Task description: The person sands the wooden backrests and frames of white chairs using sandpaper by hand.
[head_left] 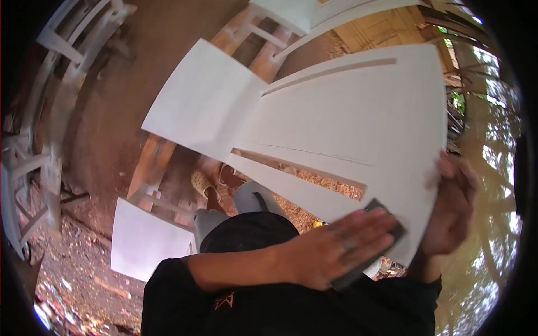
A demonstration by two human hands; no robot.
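A white wooden chair [336,112] lies tilted in front of me, its slotted back toward the right and its seat toward the left. My left hand [336,246] reaches across my body and presses a dark grey piece of sandpaper [395,231] against the near corner of the chair back. The fingers lie over the sandpaper, and a ring shows on one of them. At the outer top edge of the back, my right hand [453,207] is curled against the rail. Motion blurs its fingertips, and part of the grip is hidden.
Another white seat [150,239] is beside my legs at lower left. A further white chair [286,15] stands at the top on wooden planks [148,159]. Greyish chair frames [56,129] line the left. Wood shavings [302,213] and litter cover parts of the dirt ground.
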